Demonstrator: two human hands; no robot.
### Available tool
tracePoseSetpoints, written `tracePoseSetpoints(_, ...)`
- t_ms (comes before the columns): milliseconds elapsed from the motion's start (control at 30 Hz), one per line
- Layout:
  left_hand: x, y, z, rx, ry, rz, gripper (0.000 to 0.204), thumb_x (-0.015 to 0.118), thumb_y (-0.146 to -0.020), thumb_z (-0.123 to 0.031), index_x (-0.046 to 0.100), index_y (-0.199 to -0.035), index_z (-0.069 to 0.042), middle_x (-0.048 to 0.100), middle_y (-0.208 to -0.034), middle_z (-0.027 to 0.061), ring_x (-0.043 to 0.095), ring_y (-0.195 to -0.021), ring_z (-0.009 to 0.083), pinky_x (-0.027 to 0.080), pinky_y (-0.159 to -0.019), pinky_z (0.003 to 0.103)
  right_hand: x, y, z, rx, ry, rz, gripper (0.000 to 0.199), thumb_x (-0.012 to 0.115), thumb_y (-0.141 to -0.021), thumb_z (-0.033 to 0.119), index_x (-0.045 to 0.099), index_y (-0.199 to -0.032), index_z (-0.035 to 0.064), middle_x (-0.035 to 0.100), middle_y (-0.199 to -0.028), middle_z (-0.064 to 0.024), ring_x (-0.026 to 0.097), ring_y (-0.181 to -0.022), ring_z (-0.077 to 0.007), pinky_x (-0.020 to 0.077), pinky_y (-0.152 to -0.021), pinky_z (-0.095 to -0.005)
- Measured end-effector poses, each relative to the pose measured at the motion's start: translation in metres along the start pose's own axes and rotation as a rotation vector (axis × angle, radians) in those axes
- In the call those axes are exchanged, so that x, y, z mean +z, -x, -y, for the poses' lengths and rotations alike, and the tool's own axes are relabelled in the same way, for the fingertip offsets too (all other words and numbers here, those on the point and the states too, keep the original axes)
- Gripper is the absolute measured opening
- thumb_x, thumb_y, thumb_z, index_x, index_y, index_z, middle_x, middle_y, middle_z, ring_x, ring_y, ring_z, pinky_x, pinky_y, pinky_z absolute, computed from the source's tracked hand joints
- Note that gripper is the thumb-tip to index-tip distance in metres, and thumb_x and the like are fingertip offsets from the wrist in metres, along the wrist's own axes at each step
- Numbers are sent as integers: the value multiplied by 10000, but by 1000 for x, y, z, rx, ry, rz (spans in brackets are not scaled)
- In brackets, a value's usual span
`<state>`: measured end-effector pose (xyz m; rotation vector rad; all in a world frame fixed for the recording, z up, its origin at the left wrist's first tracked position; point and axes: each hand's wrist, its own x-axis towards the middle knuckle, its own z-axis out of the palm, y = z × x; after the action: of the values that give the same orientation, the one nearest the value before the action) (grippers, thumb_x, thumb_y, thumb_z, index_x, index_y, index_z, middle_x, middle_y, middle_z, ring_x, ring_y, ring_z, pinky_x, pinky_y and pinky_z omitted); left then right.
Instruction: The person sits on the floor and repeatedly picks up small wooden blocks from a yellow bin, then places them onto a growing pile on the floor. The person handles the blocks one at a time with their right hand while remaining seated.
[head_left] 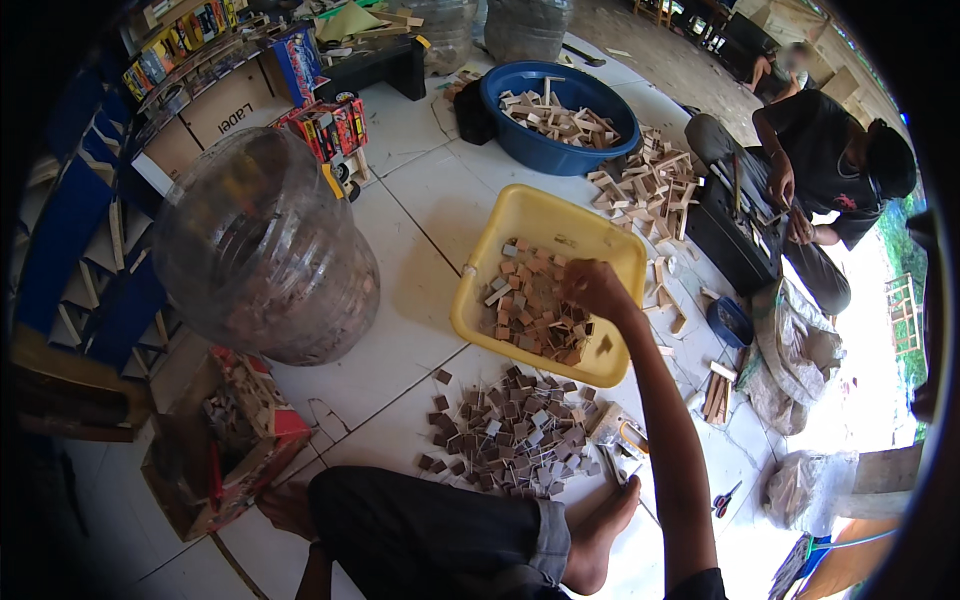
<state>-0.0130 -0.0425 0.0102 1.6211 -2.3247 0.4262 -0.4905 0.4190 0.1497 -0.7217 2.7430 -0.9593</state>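
Observation:
My right hand [595, 288] reaches into a yellow plastic tub [560, 215] on the white tiled floor. Its fingers are bunched down on the small brown square wooden pieces [530, 310] that fill the tub. Just in front of the tub, a pile of darker square pieces [510, 432] lies loose on the floor by my bare foot [600, 530]. My left hand is out of the picture.
A big clear plastic jug [265, 245] stands left of the tub. A blue basin [555, 140] of wood offcuts and a heap of loose blocks [650, 185] lie beyond. Another person [830, 165] sits at right over a black case [735, 235]. An open cardboard box [225, 445] sits near left; scissors [725, 497] lie at right.

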Motion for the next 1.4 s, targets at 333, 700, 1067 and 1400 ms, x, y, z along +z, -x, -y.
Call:
tracePoseSetpoints(333,-7,-3,-8,-13,-81,9,574,532,-985,-417,424,-1413,-51,489,-1386,169,480,-1349,327,471,-1002,480,-1,-4,-16,90,220,-284,297,586,-880,-12,724,-1135,49,703,-974,-260,692,-937,-436,557,-856,-493)
tracePoseSetpoints(700,-4,-2,-4,8,-69,-26,565,514,-994,-415,421,-1412,-47,497,-1363,177,465,-1349,345,456,-1000,497,19,-8,-22,74,340,-221,313,659,-832,-13,503,-1101,22,592,-1032,-259,638,-919,-469,536,-797,-538)
tracePoseSetpoints(1067,-8,-3,-9,30,-88,-102,554,483,-1004,-427,426,-1393,-36,510,-1294,172,505,-1277,341,473,-963,481,19,-10,-22,157,122,-135,134,563,-882,51,599,-1001,1,691,-940,-278,663,-945,-483,524,-834,-539)
tracePoseSetpoints(1400,-15,-4,-9,7,1,2,564,474,-996,-438,422,-1389,-37,507,-1291,166,519,-1262,343,480,-949,497,12,-7,-11,239,124,-41,217,795,-794,173,717,-909,6,728,-849,-199,734,-855,-334,568,-774,-426)
